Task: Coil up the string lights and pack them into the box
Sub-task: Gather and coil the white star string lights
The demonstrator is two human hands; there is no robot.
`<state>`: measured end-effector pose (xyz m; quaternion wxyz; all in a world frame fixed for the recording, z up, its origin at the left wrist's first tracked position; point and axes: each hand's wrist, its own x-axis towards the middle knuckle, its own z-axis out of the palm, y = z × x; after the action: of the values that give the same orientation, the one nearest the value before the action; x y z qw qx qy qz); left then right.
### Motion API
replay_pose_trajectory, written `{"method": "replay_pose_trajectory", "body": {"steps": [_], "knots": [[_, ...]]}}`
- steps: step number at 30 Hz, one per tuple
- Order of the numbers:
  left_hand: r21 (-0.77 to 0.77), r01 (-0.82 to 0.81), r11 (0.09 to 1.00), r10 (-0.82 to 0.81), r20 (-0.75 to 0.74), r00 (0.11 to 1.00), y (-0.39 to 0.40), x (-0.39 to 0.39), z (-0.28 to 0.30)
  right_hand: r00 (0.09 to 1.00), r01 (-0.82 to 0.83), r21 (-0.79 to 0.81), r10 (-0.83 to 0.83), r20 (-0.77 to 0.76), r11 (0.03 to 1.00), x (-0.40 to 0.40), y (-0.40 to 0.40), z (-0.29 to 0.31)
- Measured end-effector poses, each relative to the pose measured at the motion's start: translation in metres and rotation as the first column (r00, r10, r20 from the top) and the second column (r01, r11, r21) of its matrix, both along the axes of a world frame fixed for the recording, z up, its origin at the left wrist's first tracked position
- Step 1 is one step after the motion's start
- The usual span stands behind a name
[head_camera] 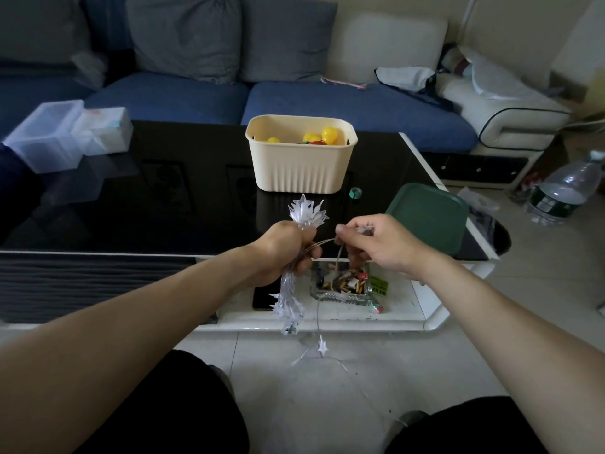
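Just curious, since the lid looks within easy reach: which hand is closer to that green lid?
The right hand. It sits just left of the green lid, almost beside its near edge. The left hand, gripping the bunched string lights, is farther left, beyond the right hand.

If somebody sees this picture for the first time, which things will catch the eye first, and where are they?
First, the two hands at the centre: the left hand grips a bundle of star-shaped string lights, while the right hand pinches the wire. Behind them, on the black table, stands a cream box holding yellow pieces. A green lid lies at the right.
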<state>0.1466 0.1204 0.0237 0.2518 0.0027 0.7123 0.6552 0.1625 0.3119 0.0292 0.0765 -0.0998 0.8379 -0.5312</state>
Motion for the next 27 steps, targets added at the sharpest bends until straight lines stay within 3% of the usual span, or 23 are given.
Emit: {"method": "replay_pose_trajectory", "body": {"steps": [3,5,11,15,23,27], "knots": [[-0.039,0.016,0.999,-0.017,-0.016,1.000,0.001,0.000,0.000,0.997,0.023,0.129,-0.014,-0.075,0.991,0.001,-0.002,0.005],[-0.058,0.029,0.998,-0.030,-0.020,0.999,0.001,0.002,0.001,0.999,-0.001,0.178,0.009,-0.044,0.984,0.004,-0.004,0.011],[0.030,0.110,0.993,-0.109,-0.018,0.994,0.000,0.008,0.006,0.990,0.007,-0.138,0.013,0.142,0.990,0.002,-0.010,0.021],[0.132,0.131,0.983,-0.125,-0.048,0.991,-0.001,0.008,0.007,0.919,0.009,-0.478,0.181,0.350,0.878,0.003,-0.014,0.029],[0.153,0.039,0.987,-0.024,-0.098,0.995,0.003,-0.002,0.001,0.967,0.176,-0.481,-0.058,0.249,0.859,0.001,-0.020,0.016],[0.179,0.013,0.984,-0.003,-0.054,0.999,0.010,0.000,0.003,0.947,0.317,-0.319,-0.280,0.157,0.893,-0.001,-0.024,0.014]]}}
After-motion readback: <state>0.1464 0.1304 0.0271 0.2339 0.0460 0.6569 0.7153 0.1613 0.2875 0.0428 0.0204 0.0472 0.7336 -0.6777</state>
